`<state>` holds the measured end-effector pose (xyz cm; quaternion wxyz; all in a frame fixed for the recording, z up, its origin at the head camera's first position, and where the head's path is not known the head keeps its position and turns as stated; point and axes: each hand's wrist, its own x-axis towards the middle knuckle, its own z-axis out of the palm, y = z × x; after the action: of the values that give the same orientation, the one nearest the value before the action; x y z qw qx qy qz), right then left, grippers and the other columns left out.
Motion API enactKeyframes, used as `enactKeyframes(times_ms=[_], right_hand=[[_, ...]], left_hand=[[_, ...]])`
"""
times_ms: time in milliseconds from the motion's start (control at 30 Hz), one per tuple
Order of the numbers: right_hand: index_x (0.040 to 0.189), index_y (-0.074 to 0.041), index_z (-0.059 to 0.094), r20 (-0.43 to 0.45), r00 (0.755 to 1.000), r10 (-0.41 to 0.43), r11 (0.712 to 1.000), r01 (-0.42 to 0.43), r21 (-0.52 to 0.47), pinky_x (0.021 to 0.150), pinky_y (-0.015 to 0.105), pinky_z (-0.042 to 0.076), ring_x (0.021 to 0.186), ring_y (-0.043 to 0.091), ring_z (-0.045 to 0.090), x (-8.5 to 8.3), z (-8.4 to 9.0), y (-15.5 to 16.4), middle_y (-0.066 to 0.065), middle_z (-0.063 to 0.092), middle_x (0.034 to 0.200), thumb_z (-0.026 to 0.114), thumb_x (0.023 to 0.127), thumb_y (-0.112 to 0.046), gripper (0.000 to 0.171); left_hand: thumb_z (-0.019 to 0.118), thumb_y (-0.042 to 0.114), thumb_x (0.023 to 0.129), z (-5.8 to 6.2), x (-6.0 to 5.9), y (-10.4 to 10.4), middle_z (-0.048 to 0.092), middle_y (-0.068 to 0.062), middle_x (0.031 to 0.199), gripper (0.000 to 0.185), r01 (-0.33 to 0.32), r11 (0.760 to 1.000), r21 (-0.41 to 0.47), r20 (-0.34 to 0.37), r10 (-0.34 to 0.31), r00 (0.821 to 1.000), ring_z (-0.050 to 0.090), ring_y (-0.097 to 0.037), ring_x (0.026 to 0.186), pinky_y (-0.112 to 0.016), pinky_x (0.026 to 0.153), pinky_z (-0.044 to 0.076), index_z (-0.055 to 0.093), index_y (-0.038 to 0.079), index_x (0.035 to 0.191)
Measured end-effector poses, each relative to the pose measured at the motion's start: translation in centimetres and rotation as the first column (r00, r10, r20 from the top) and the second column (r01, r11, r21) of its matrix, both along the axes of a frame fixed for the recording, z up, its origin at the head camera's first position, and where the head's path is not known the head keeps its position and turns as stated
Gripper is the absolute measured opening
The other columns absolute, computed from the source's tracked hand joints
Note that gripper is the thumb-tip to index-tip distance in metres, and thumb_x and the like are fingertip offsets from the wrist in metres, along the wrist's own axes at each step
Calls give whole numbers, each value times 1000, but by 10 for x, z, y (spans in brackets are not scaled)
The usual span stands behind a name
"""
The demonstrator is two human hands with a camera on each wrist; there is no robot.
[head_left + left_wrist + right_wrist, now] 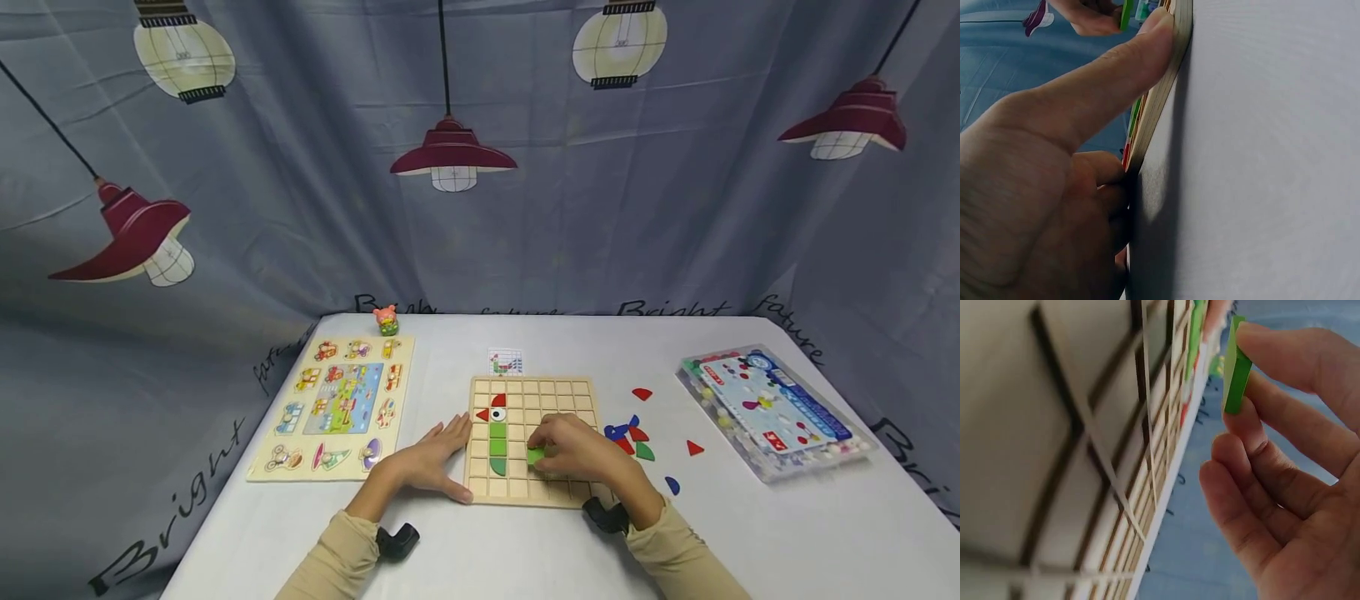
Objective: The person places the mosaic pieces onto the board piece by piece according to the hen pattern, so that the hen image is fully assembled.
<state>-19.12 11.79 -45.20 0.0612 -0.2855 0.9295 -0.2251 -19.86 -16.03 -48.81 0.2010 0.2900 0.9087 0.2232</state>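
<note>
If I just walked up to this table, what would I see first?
First you would see the wooden grid board in the middle of the white table, with a red and green figure down its left side. The right hand pinches a light green piece just over the board, while the left hand presses on the board's left edge. Loose red, blue and green pieces lie just right of the board.
</note>
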Motion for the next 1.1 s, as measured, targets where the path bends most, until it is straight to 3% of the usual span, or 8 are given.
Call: enactKeyframes(times_ms=[167, 367, 1100], right_hand=[[91, -9, 75, -10, 1000, 27, 1000, -27, -2, 66, 22, 49, 73, 6, 52, 0, -7, -10, -4, 66, 86, 80, 74, -15, 18], [93, -9, 76, 55, 998, 23, 1000, -23, -3, 64, 18, 48, 73, 6, 50, 4, -15, -16, -5, 64, 86, 81, 76, -16, 19], [97, -11, 78, 64, 995, 71, 997, -69, -28, 67, 19, 47, 75, 4, 52, -1, -20, -22, -7, 65, 87, 82, 76, -17, 22]], left_hand=[[82, 50, 70, -4, 1, 0, 6, -13, 165, 120, -8, 1000, 8, -3, 8, 1000, 4, -26, 154, -47, 126, 6, 14, -1, 155], [81, 53, 71, -9, 4, 1, 5, -13, 165, 121, -3, 1000, 24, 3, 3, 1000, 2, -25, 154, -47, 126, 5, 13, 0, 155], [79, 54, 72, -3, -1, -2, 3, -12, 165, 120, 8, 1000, 15, -9, -8, 1000, 2, -26, 154, -47, 126, 6, 11, 1, 155]])
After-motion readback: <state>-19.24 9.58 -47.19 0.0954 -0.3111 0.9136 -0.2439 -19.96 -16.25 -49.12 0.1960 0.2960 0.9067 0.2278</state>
